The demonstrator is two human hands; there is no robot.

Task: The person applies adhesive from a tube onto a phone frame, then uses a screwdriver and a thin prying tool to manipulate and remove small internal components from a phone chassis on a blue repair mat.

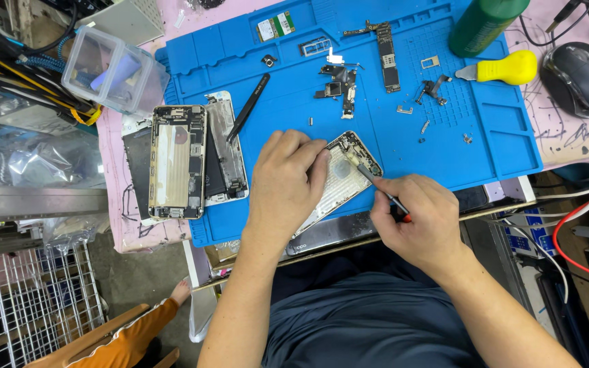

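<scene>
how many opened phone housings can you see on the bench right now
2. One phone housing lies on the blue mat under the left hand; the other gold housing sits at the mat's left edge. More may be hidden beneath it.

The worktop (125,225) wears a pink, ink-scribbled cover, most of it hidden under a blue silicone repair mat (492,146) with moulded compartments along its far and right edges, and the light falls even and bright with only soft shadows. To the left a grey metal shelf edge (32,202) runs above a white wire basket (32,300) standing on a dark, dull floor (138,279), while clear plastic bags (32,160) and tangled cables (18,65) crowd the corner behind. On the right, white and red cables (570,225) hang down past the worktop's edge into a dim gap.
</scene>
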